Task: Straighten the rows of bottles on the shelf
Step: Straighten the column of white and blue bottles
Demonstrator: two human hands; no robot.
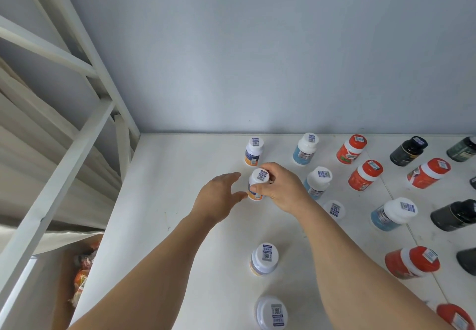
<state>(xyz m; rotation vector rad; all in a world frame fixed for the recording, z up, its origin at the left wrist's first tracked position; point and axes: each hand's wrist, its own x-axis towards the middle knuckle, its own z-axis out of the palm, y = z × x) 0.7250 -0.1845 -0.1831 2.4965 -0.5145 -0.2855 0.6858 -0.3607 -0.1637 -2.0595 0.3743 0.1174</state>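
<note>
— Item one: white-capped bottle (pixel 257 184), orange-and-blue label. Location?

— On the white shelf (pixel 164 200), second in the leftmost row, upright in the person's right hand (pixel 279 190); fingers and thumb curl round its cap and shoulder. The left hand (pixel 219 197) is just beside it on the far side from the grip, fingers straight and relaxed, holding nothing (contact with the bottle cannot be told).

— Neighbours of the grip?

— Beyond it, the rear bottle (pixel 254 151) of the same row; nearer the person, two more white-capped bottles (pixel 264 258). To the grip's right, blue-labelled bottles (pixel 316 181), then red bottles (pixel 364 175), then dark bottles (pixel 408 150).

— Step in hand?

— Judged: aligning this bottle with its row. The next move likely calls for setting it in line between the rear bottle and the nearer ones, then releasing.
</note>
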